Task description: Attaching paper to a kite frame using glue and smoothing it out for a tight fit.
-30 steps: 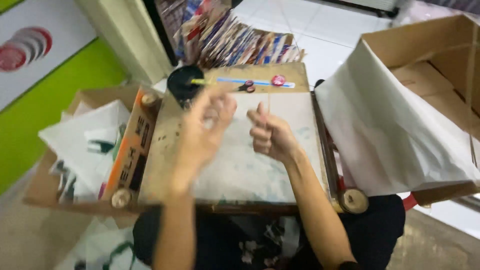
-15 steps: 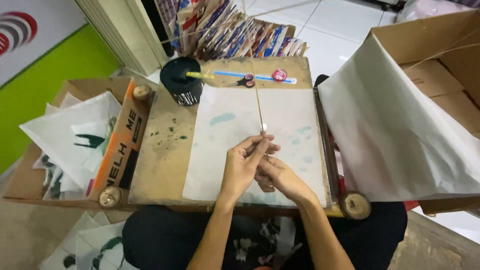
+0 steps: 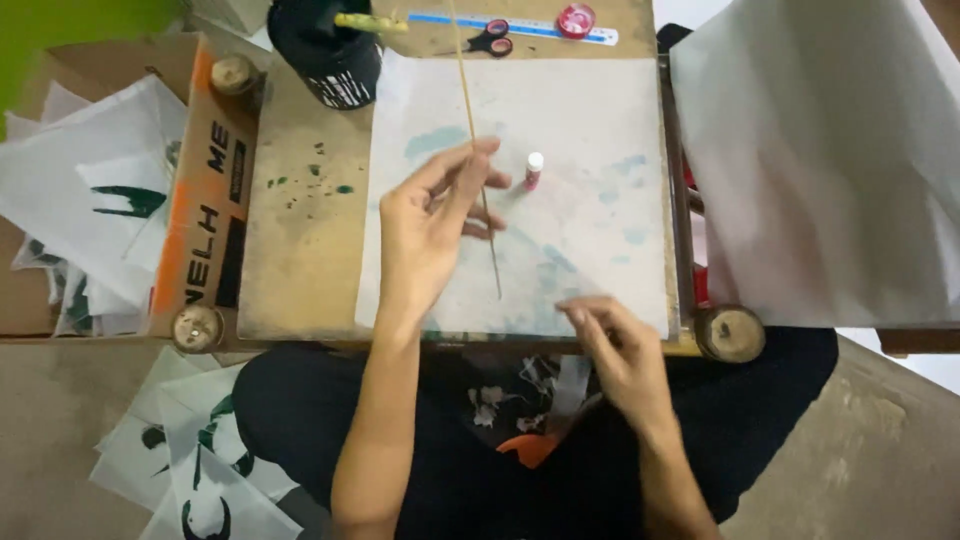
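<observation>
two hands: left hand (image 3: 430, 225) pinches a thin stick (image 3: 478, 150), top cut off at twelve o'clock; right hand (image 3: 615, 350) blurred, fingers loosely curled, grip unclear.

two bare forearms, sleeveless up to the frame's lower edge. left hand (image 3: 428, 225) and right hand (image 3: 622, 352) ungloved, without rings, watch or bands. dark clothing across the lap, with a pale floral print and an orange patch.

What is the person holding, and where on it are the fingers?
The left hand pinches a long thin stick at a point below its middle, between fingers and thumb. The right hand holds nothing that shows.
</observation>
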